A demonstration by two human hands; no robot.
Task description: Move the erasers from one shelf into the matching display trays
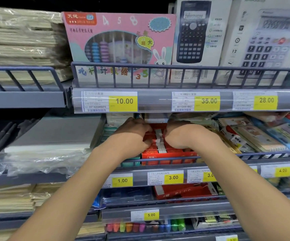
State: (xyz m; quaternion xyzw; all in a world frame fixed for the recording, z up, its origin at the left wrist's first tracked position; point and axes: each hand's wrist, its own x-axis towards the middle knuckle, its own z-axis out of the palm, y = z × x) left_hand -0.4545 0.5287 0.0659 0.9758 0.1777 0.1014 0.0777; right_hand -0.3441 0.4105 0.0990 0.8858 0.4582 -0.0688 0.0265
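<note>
A red display tray [168, 156] of erasers stands on the middle shelf behind a wire rail. Inside it lies a row of white erasers in red sleeves [160, 141]. My left hand [133, 134] reaches into the tray from the left, its fingers curled onto the erasers. From the right, my right hand [179, 136] does the same, fingers curled onto that row. The fingertips of both hands are hidden among the erasers. A second red tray [184, 191] sits on the shelf below.
The upper shelf edge [158, 101] with price tags hangs just above my hands. A green box [130, 161] stands left of the red tray, notebooks and stationery packs [255, 136] to its right. Wrapped paper [50, 136] fills the left bay.
</note>
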